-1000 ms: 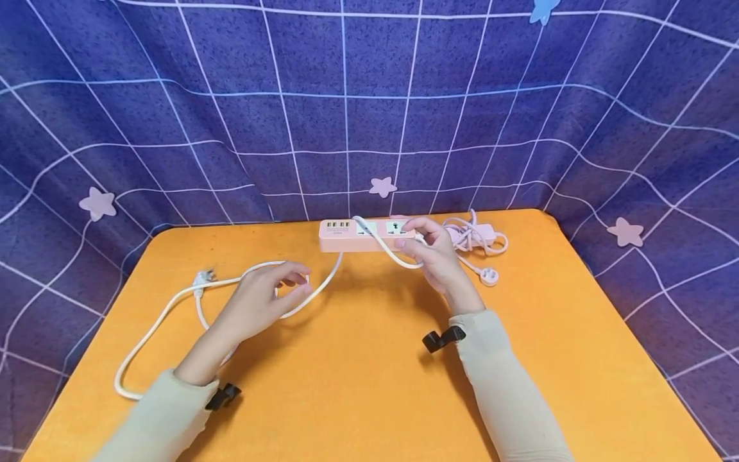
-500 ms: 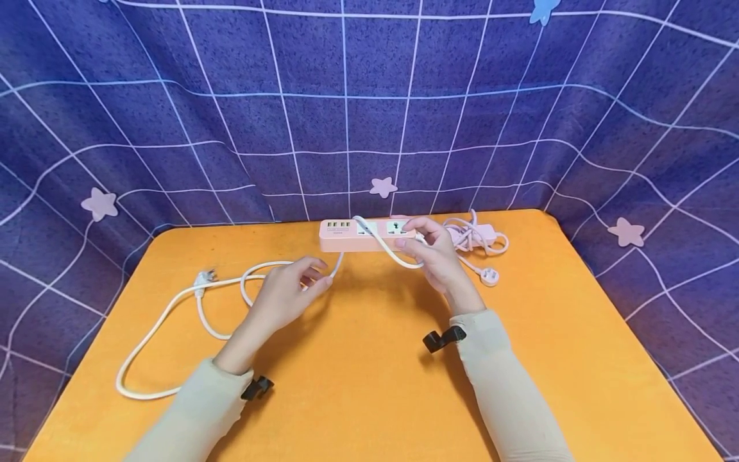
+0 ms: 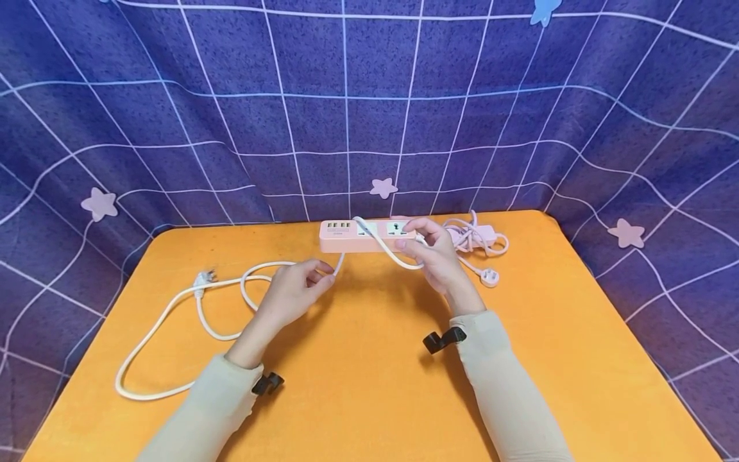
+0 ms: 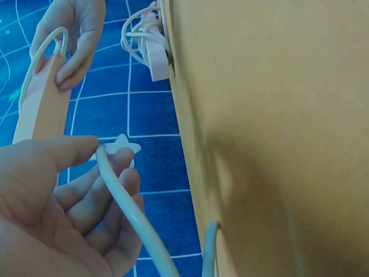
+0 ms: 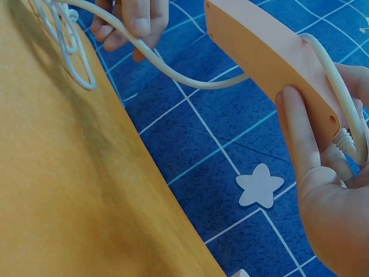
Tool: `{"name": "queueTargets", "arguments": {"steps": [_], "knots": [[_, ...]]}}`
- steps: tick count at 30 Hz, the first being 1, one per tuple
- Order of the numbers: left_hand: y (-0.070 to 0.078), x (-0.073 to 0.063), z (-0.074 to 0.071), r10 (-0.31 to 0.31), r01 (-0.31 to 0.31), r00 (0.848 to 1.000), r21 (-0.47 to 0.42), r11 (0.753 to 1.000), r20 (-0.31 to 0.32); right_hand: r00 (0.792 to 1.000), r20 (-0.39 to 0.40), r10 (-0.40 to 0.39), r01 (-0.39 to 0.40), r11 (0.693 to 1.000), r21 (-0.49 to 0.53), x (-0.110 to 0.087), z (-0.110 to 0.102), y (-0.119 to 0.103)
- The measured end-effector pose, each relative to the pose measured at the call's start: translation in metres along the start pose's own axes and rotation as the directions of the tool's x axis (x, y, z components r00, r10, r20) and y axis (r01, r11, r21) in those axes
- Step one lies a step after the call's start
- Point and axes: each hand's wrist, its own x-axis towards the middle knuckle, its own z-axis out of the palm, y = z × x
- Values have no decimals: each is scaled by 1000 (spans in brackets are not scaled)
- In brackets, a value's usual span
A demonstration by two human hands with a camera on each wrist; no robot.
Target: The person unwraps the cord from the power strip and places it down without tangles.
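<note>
My right hand (image 3: 435, 256) grips the right end of a pink power strip (image 3: 346, 245), whose USB ports and sockets show in the head view. The strip's white cord leaves that end, loops over the sockets and passes behind the strip before hanging down toward my left hand (image 3: 291, 289). There the thumb and fingers pinch the cord (image 4: 138, 219), as the left wrist view shows up close. Past the left hand, the cord runs in loose loops on the orange table (image 3: 369, 385) to its white plug (image 3: 203, 280). In the right wrist view, fingers (image 5: 300, 127) press the strip's side.
A second, pale pink power strip (image 3: 485, 235) lies at the back right, wrapped in its own cord, with its round plug (image 3: 489, 276) in front. Behind the table hangs a blue curtain (image 3: 312, 128) with a white grid and stars.
My left hand has moved right and closed in on the cord just below the power strip, uncovering the loops at left. The right hand and the strip have stayed put.
</note>
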Motion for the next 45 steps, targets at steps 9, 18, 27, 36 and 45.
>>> {"name": "queueTargets", "arguments": {"steps": [9,18,27,36,45], "knots": [[-7,2,2,-23,29,997,-86,996,78,1000,14,9,-8,1000,-1,-1,-2,0],[-11,4,-5,-70,71,997,-105,992,15,1000,9,-3,3,1000,4,0,-1,0],[-12,8,-14,-71,63,995,-106,992,-75,1000,27,-3,2,999,39,0,-3,-1],[-13,15,-33,-75,52,984,-140,989,-160,999,46,1,-3,999,46,-1,-3,-2],[-11,26,-60,-15,6,976,-40,999,-217,999,42,1,-3,999,49,-1,-3,-2]]}}
